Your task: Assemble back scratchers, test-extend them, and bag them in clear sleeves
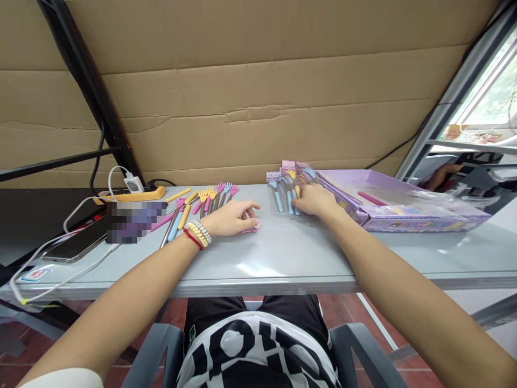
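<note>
My left hand [232,218] lies palm down on the grey table [283,258], fingers curled over a small pink item [251,228]. Just left of it lies a spread of several hand-shaped back scratchers [210,200] with pink, yellow and blue handles. My right hand [314,200] reaches forward, its fingers closed on packaged scratchers [285,189] with blue handles in purple wrapping. These sit against the open lilac box [404,207] at the right.
A yellow power strip [131,194] with a white charger [133,183] and cables sits at the back left, a phone [75,245] beside it. A cardboard wall stands behind the table. A pink stick [371,198] lies in the box.
</note>
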`<act>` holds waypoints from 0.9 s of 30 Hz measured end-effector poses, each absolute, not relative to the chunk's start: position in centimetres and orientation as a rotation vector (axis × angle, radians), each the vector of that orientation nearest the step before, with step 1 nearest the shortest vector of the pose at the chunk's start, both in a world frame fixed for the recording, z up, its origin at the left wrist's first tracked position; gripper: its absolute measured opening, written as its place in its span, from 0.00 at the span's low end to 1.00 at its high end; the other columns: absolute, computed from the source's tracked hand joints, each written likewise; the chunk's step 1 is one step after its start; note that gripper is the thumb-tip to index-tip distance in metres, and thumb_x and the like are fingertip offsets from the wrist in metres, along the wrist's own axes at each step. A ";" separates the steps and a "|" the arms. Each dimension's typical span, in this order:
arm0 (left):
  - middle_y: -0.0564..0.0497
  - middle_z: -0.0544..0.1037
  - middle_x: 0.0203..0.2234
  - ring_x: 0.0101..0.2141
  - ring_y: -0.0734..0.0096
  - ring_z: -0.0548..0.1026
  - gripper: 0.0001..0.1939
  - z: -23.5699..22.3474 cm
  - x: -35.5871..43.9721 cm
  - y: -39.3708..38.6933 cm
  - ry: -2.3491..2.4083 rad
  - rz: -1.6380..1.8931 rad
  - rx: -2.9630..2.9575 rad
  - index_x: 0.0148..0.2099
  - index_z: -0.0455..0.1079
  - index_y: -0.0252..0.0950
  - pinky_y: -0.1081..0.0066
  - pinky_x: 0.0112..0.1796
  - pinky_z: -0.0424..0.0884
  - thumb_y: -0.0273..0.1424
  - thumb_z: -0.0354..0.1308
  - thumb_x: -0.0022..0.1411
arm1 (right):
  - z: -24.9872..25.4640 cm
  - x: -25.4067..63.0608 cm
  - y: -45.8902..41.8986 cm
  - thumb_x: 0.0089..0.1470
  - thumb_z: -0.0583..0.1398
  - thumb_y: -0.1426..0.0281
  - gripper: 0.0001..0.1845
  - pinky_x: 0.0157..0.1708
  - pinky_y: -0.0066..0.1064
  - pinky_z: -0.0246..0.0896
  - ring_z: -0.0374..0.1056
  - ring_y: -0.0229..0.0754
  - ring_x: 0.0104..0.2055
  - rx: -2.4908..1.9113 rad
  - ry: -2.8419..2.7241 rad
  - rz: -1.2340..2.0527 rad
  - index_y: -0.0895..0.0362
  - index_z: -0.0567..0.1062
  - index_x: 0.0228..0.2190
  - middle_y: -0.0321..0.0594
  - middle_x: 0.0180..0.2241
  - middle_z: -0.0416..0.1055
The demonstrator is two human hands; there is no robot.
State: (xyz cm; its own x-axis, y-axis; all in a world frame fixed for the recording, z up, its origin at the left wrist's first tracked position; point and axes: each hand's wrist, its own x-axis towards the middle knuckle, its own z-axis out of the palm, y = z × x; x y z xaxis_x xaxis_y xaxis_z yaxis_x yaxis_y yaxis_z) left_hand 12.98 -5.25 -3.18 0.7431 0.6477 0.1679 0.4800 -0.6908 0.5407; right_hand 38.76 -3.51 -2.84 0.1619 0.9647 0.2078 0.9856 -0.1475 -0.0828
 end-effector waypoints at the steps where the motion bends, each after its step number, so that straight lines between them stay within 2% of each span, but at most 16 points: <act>1: 0.47 0.80 0.35 0.35 0.70 0.76 0.22 -3.2 13.0 -5.2 0.848 0.480 2.498 0.55 0.63 0.31 0.71 0.39 0.69 0.38 0.51 0.62 | -3.0 38.8 -3.5 0.48 0.55 0.61 0.24 0.40 0.42 0.63 0.67 0.58 0.47 -2.199 -1.924 -0.195 0.61 0.74 0.43 0.57 0.44 0.70; 5: 0.47 0.79 0.33 0.34 0.68 0.75 0.19 -3.1 12.8 -5.1 0.886 0.540 2.687 0.52 0.66 0.31 0.70 0.37 0.68 0.35 0.51 0.62 | -3.6 39.2 -3.1 0.48 0.55 0.62 0.25 0.43 0.43 0.61 0.63 0.59 0.51 -2.052 -1.936 -0.326 0.61 0.71 0.46 0.57 0.48 0.66; 9: 0.48 0.78 0.32 0.33 0.68 0.75 0.17 -2.7 12.1 -4.3 1.028 0.670 2.733 0.49 0.69 0.31 0.70 0.37 0.68 0.34 0.50 0.61 | -3.6 39.2 -2.8 0.48 0.55 0.66 0.17 0.46 0.37 0.58 0.64 0.51 0.47 -1.701 -1.941 -0.359 0.62 0.74 0.38 0.52 0.41 0.70; 13: 0.48 0.78 0.33 0.33 0.67 0.74 0.17 -2.8 10.7 -2.8 1.202 0.686 2.702 0.47 0.70 0.33 0.70 0.36 0.67 0.36 0.50 0.60 | -3.0 38.5 -3.3 0.47 0.54 0.68 0.10 0.37 0.31 0.58 0.65 0.42 0.34 -1.387 -1.920 -0.242 0.60 0.74 0.27 0.44 0.29 0.72; 18: 0.49 0.77 0.29 0.31 0.67 0.73 0.14 -3.2 10.1 -1.9 1.250 0.407 2.701 0.36 0.72 0.36 0.70 0.32 0.63 0.40 0.49 0.59 | -2.8 37.6 -4.5 0.45 0.55 0.67 0.09 0.27 0.26 0.52 0.59 0.35 0.23 -1.298 -2.029 -0.007 0.59 0.72 0.22 0.37 0.19 0.68; 22: 0.49 0.78 0.31 0.32 0.65 0.73 0.17 -3.3 10.5 -2.2 1.261 0.245 2.683 0.39 0.72 0.38 0.70 0.31 0.62 0.44 0.50 0.58 | -2.9 37.3 -5.0 0.44 0.55 0.68 0.08 0.25 0.26 0.50 0.56 0.33 0.20 -1.281 -2.128 0.111 0.59 0.71 0.21 0.33 0.16 0.64; 27: 0.48 0.77 0.34 0.34 0.65 0.72 0.19 -3.3 10.7 -2.4 1.258 0.205 2.694 0.40 0.72 0.37 0.69 0.32 0.62 0.45 0.50 0.57 | -2.8 37.2 -5.1 0.44 0.55 0.67 0.09 0.25 0.26 0.50 0.56 0.32 0.19 -1.279 -2.169 0.097 0.59 0.72 0.21 0.33 0.15 0.63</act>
State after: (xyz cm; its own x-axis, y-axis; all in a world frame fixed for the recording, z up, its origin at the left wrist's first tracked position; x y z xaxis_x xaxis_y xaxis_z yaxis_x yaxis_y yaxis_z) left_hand 10.70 -2.36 -3.32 0.6368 0.7690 0.0556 0.7469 -0.6331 0.2031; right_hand 37.19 -5.10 -2.82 -0.3460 0.8145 0.4658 0.7699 0.5302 -0.3552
